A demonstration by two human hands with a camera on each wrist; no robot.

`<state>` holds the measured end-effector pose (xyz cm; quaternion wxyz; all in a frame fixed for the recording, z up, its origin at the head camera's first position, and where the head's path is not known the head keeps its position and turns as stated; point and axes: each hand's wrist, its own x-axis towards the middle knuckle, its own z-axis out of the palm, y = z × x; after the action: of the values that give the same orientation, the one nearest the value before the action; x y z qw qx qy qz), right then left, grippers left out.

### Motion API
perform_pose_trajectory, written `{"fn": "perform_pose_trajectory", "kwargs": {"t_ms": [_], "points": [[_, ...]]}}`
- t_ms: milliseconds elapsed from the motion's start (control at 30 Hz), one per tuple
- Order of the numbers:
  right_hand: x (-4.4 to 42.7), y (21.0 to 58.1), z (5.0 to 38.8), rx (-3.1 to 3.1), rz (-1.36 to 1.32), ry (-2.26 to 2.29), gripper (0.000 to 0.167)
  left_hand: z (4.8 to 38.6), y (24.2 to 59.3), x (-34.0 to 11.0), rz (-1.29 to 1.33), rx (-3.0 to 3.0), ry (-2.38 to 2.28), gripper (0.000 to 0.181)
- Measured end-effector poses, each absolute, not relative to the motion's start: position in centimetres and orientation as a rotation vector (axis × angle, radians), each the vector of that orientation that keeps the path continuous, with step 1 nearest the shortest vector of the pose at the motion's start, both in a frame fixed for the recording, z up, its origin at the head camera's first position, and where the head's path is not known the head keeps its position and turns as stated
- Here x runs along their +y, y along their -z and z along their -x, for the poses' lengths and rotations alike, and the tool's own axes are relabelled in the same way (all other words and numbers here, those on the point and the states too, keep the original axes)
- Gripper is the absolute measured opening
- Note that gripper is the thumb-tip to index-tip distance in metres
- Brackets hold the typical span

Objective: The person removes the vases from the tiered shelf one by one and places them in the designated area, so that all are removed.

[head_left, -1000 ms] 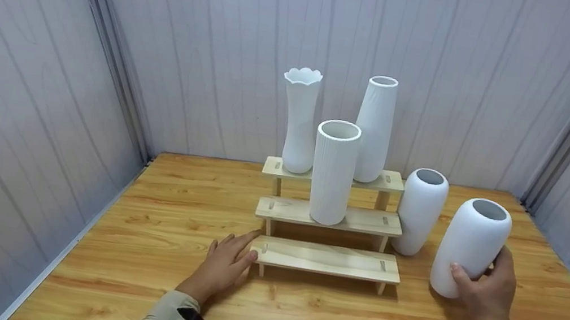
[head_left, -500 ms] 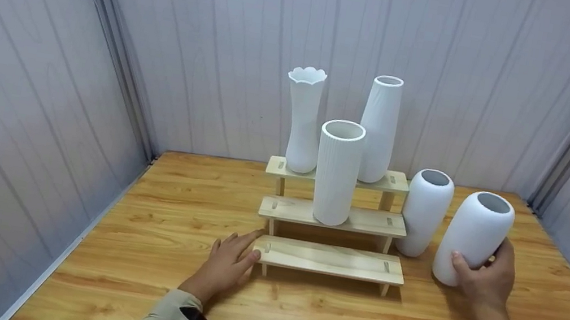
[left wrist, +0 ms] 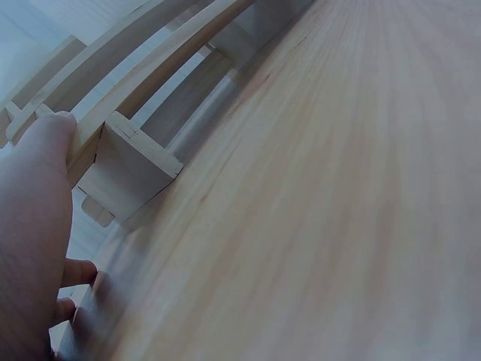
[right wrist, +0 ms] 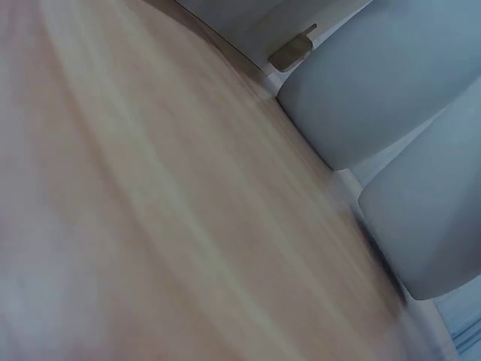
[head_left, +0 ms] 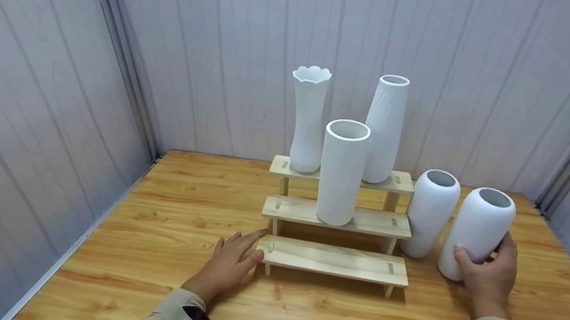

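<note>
My right hand [head_left: 490,275] grips a rounded white vase [head_left: 479,231] low on its side, thumb in front. The right wrist view shows this vase [right wrist: 432,210] close to the table surface, beside a similar white vase [right wrist: 376,83]. That second vase [head_left: 431,214] stands just right of the wooden shelf stand. Relaxed fingers of my left hand [head_left: 225,265] touch the left end of the bottom shelf [head_left: 332,260]. In the left wrist view the left thumb lies at the shelf edge [left wrist: 169,56], and other fingertips [left wrist: 79,272] rest on the table.
A ribbed cylindrical vase [head_left: 340,180] stands on the middle shelf [head_left: 283,207]. On the top shelf [head_left: 339,178] are a scalloped-rim vase [head_left: 309,124] and a tall tapered vase [head_left: 386,130]. Panelled walls [head_left: 245,50] border the wooden table [head_left: 188,196].
My right hand has moved its vase away from me, nearer to the other rounded vase. The left hand stays against the shelf. The whole head view has shifted slightly.
</note>
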<state>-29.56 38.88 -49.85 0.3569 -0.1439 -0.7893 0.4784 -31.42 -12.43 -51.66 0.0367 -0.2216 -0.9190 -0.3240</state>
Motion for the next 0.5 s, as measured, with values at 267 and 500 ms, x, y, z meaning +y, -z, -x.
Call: {"fn": "perform_pose_trajectory", "kwargs": {"t_ms": [267, 500], "points": [[39.0, 50.0, 30.2, -2.034, 0.369, -1.254, 0.089, 31.4, 51.7, -12.3, 0.682, -2.814, 1.011, 0.056], [39.1, 49.9, 30.9, -2.049, 0.393, -1.346, 0.091, 31.4, 51.8, -12.4, 0.677, -2.804, 1.012, 0.054]]}}
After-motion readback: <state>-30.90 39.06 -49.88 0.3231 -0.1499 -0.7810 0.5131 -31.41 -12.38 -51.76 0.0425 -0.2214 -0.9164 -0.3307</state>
